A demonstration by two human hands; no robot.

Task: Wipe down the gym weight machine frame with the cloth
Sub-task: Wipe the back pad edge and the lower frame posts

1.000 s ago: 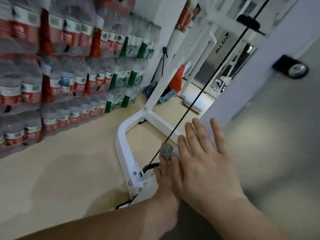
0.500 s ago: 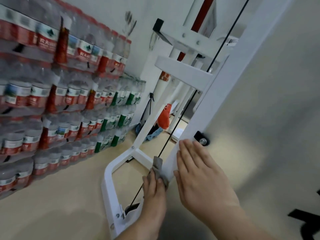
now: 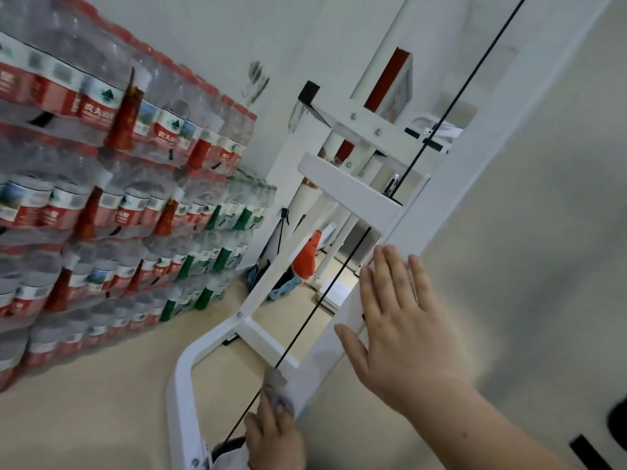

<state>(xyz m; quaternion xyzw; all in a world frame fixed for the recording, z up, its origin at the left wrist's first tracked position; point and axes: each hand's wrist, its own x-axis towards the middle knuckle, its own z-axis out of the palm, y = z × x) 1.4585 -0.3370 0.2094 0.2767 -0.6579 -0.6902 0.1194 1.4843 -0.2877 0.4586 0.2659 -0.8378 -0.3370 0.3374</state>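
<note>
The white weight machine frame (image 3: 451, 184) rises diagonally from bottom centre to top right, with a floor base loop (image 3: 183, 378) and a cross shelf (image 3: 346, 188). A black cable (image 3: 339, 276) runs alongside the upright. My left hand (image 3: 271, 439) holds a small grey cloth (image 3: 276, 388) pressed against the lower edge of the upright. My right hand (image 3: 397, 313) lies flat with straight spread fingers on the upright and the grey panel (image 3: 509, 266) beside it, higher up than the cloth.
Stacked packs of water bottles (image 3: 101, 205) with red and green labels fill the left wall. Beige floor (image 3: 84, 418) lies between them and the frame. A red object (image 3: 305, 262) and a blue item (image 3: 285, 290) sit behind the frame.
The view has tilted upward, showing more of the frame. My right hand has slid higher up the upright, away from my left hand, which stays low with the cloth.
</note>
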